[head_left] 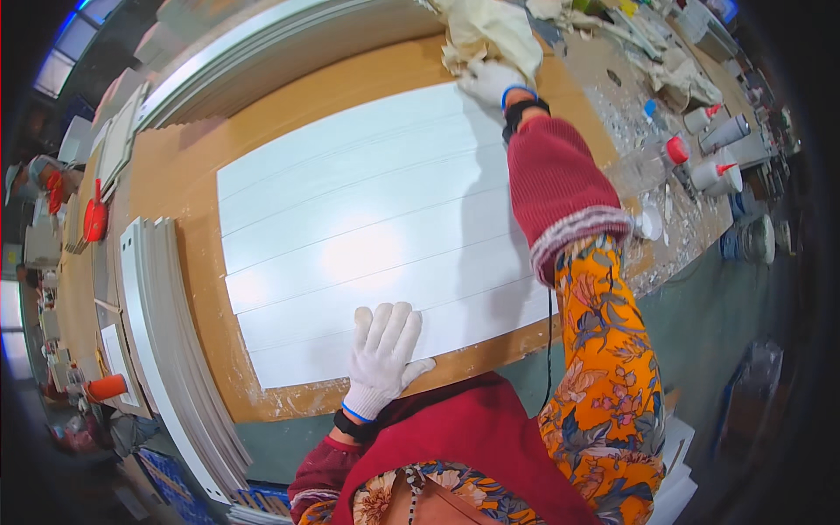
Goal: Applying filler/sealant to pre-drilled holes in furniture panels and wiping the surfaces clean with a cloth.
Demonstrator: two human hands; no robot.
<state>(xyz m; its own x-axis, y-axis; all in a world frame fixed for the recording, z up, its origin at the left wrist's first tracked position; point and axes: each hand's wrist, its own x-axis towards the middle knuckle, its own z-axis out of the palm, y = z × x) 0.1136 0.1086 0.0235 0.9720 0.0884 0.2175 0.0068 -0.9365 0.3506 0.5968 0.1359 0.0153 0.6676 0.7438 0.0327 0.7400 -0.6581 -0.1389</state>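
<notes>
Several white boards (pixel 376 192) lie edge to edge on a brown worktop sheet (pixel 210 341), with narrow seams running across them. My left hand (pixel 385 350), in a white knit glove, rests flat on the near edge of the boards, fingers stretched out. Stretched to the far right corner, my gloved right hand (pixel 494 85) has its fingers closed at the lower edge of a crumpled cream cloth (pixel 494 35). The cloth partly blends with the glove, so the fingertips are hard to make out. Both wrists wear black bands.
Long white panels are stacked at the left (pixel 149 289) and along the far side (pixel 254 52). On the right, a glue-spattered surface (pixel 604 96) bears a clear bottle with a red cap (pixel 643 166) and white red-tipped bottles (pixel 713 175). A red-handled tool (pixel 94 214) is at far left.
</notes>
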